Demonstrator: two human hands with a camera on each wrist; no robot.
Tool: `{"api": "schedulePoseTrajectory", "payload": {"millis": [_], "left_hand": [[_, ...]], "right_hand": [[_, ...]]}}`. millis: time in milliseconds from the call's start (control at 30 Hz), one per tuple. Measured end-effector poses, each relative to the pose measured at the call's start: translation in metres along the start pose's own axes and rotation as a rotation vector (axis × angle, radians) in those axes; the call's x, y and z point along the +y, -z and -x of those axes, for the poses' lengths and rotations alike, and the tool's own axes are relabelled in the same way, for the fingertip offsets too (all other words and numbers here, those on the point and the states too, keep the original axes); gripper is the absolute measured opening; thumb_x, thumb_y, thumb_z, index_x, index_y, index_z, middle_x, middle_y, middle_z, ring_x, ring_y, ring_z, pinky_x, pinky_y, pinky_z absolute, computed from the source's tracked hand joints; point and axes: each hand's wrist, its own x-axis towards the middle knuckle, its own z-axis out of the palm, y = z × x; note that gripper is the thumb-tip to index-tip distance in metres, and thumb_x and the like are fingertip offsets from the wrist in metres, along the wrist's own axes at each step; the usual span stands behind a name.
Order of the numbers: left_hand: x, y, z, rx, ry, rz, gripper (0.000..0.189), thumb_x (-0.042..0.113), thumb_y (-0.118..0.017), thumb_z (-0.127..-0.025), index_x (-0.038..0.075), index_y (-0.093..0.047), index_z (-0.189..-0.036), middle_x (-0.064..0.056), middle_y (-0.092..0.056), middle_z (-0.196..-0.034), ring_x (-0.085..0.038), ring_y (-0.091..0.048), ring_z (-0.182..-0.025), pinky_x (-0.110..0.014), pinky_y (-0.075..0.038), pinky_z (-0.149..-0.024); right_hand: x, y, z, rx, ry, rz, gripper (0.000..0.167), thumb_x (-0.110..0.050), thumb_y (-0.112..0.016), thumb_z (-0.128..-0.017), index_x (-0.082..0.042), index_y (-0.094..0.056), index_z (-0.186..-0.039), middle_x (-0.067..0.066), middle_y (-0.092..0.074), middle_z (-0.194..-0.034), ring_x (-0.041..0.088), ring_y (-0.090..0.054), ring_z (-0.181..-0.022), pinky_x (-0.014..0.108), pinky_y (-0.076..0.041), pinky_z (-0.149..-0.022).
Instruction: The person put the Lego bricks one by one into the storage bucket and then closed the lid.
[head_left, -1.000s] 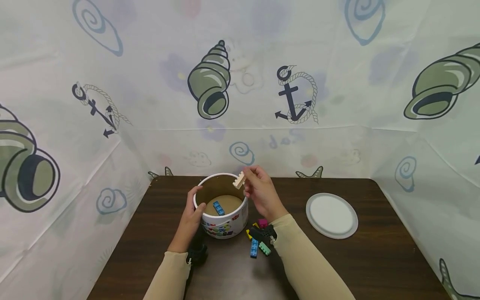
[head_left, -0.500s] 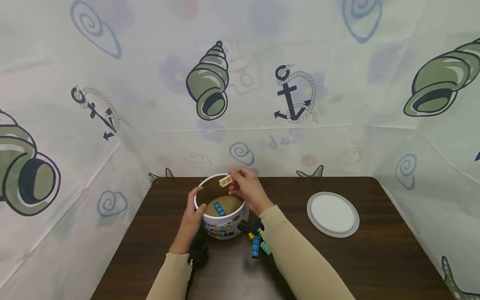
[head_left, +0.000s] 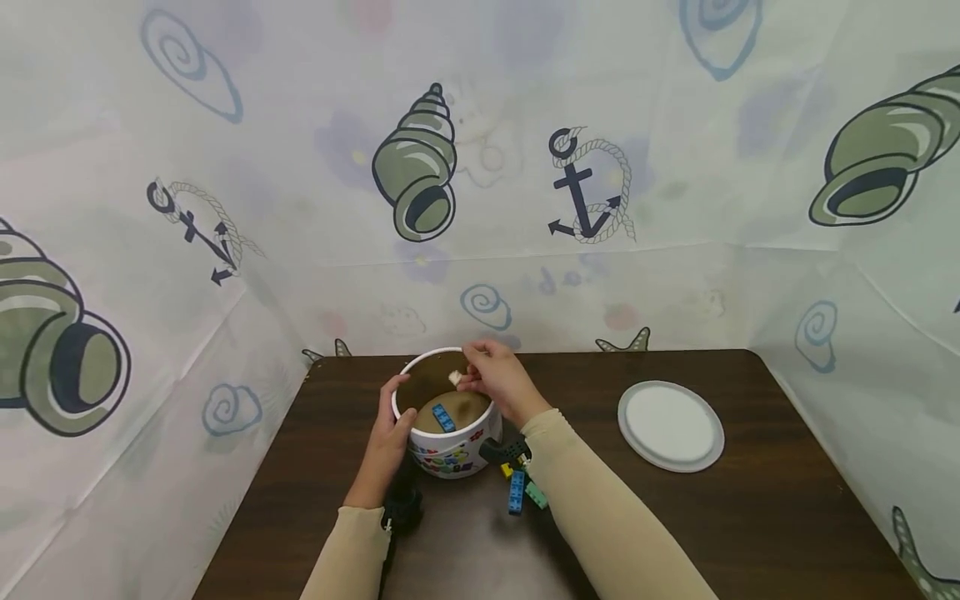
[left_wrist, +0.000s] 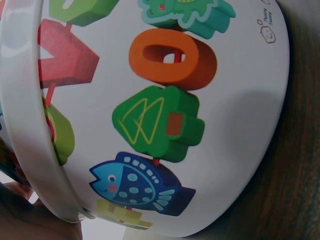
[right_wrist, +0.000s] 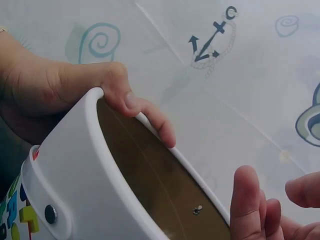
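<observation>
A white bucket [head_left: 446, 462] with colourful printed toys stands on the table. My left hand [head_left: 384, 442] grips its rim, also seen as a hand [right_wrist: 65, 90] in the right wrist view. One blue toy brick [head_left: 443, 417] lies on the bucket's floor. My right hand [head_left: 504, 383] is over the bucket's right side. A cream toy brick [head_left: 455, 377] shows just beyond its lower fingers, inside the opening. In the right wrist view, the thumb and finger [right_wrist: 245, 200] stand apart, with no brick visible between them.
Beside the bucket lie a blue brick [head_left: 517, 492], a mint brick [head_left: 536, 495] and a yellow brick [head_left: 507, 471], partly under the right wrist's camera. A round white lid [head_left: 671, 426] lies on the dark wooden table [head_left: 780, 500]. Printed cloth [head_left: 510, 208] stands behind.
My right hand has moved left over the bucket. The cream brick, pinched earlier, has dropped lower and come away from the thumb and finger. The left hand stays on the rim.
</observation>
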Motion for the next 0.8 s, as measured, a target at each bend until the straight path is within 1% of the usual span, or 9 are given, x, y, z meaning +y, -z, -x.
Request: {"api": "schedulePoseTrajectory", "payload": {"millis": [100,200,300,400,467,533,633,700,800], "left_hand": [[-0.003,-0.002,0.003,-0.004,0.001,0.001,0.061,0.023,-0.053,-0.112,0.024,-0.029,-0.167,-0.016,-0.032,-0.172,-0.047,-0.042,-0.15,-0.069,-0.034,-0.122],[-0.005,-0.003,0.004,0.003,-0.006,0.005,0.06,0.022,-0.053,-0.112,0.024,-0.03,-0.167,-0.015,-0.032,-0.172,-0.047,-0.043,-0.149,-0.067,-0.036,-0.121],[-0.004,-0.002,0.002,0.007,-0.011,0.005,0.06,0.022,-0.054,-0.111,0.025,-0.03,-0.166,-0.015,-0.033,-0.171,-0.048,-0.044,-0.148,-0.064,-0.038,-0.119],[-0.004,-0.001,0.001,0.005,-0.01,0.0,0.06,0.024,-0.055,-0.111,0.026,-0.03,-0.166,-0.014,-0.034,-0.171,-0.049,-0.045,-0.147,-0.064,-0.039,-0.119],[-0.003,-0.001,0.0,0.002,-0.01,0.0,0.06,0.025,-0.055,-0.111,0.027,-0.03,-0.166,-0.014,-0.033,-0.171,-0.049,-0.044,-0.147,-0.066,-0.038,-0.119],[-0.003,-0.001,0.0,0.001,-0.009,-0.001,0.06,0.026,-0.056,-0.111,0.027,-0.031,-0.166,-0.014,-0.033,-0.172,-0.05,-0.044,-0.147,-0.067,-0.037,-0.119],[-0.002,-0.001,0.0,0.003,-0.01,-0.002,0.06,0.026,-0.056,-0.111,0.027,-0.031,-0.166,-0.014,-0.032,-0.172,-0.049,-0.043,-0.148,-0.067,-0.037,-0.12],[-0.001,-0.001,0.0,0.002,-0.011,-0.006,0.06,0.026,-0.055,-0.111,0.025,-0.03,-0.166,-0.015,-0.032,-0.172,-0.048,-0.044,-0.148,-0.064,-0.038,-0.12],[-0.001,0.0,0.0,0.003,-0.013,-0.012,0.061,0.025,-0.055,-0.111,0.024,-0.03,-0.167,-0.014,-0.031,-0.172,-0.046,-0.044,-0.147,-0.059,-0.039,-0.119]], "right_hand": [[0.003,0.001,0.002,0.005,-0.011,0.012,0.035,-0.026,-0.055,-0.115,-0.002,-0.06,-0.14,0.008,-0.055,-0.096,0.019,-0.067,-0.085,0.047,-0.062,-0.101],[0.005,0.003,0.001,-0.009,-0.006,-0.008,0.035,-0.024,-0.056,-0.114,-0.002,-0.059,-0.141,0.008,-0.055,-0.097,0.018,-0.065,-0.087,0.051,-0.059,-0.106],[0.007,0.005,0.0,-0.022,0.003,-0.029,0.034,-0.022,-0.057,-0.114,-0.001,-0.059,-0.14,0.009,-0.056,-0.097,0.018,-0.064,-0.088,0.049,-0.061,-0.103],[0.006,0.006,-0.001,-0.028,0.008,-0.049,0.032,-0.02,-0.057,-0.114,0.0,-0.06,-0.139,0.009,-0.058,-0.097,0.018,-0.064,-0.086,0.04,-0.063,-0.094],[0.007,0.007,-0.001,-0.035,0.02,-0.057,0.031,-0.019,-0.057,-0.114,0.0,-0.06,-0.138,0.007,-0.058,-0.095,0.017,-0.063,-0.084,0.034,-0.062,-0.086],[0.007,0.009,0.0,-0.047,0.039,-0.053,0.029,-0.019,-0.057,-0.114,-0.001,-0.062,-0.135,0.005,-0.056,-0.091,0.015,-0.059,-0.078,0.029,-0.058,-0.077],[0.01,0.013,0.004,-0.071,0.091,-0.035,0.026,-0.019,-0.056,-0.114,-0.002,-0.065,-0.132,0.001,-0.051,-0.082,0.012,-0.05,-0.066,0.025,-0.049,-0.062],[0.013,0.017,0.008,-0.085,0.121,-0.027,0.025,-0.02,-0.056,-0.114,-0.005,-0.067,-0.13,0.0,-0.048,-0.077,0.012,-0.043,-0.061,0.024,-0.042,-0.057],[0.021,0.023,0.014,-0.104,0.15,-0.037,0.024,-0.02,-0.056,-0.113,-0.007,-0.068,-0.13,-0.001,-0.045,-0.073,0.011,-0.039,-0.057,0.023,-0.039,-0.052]]}}
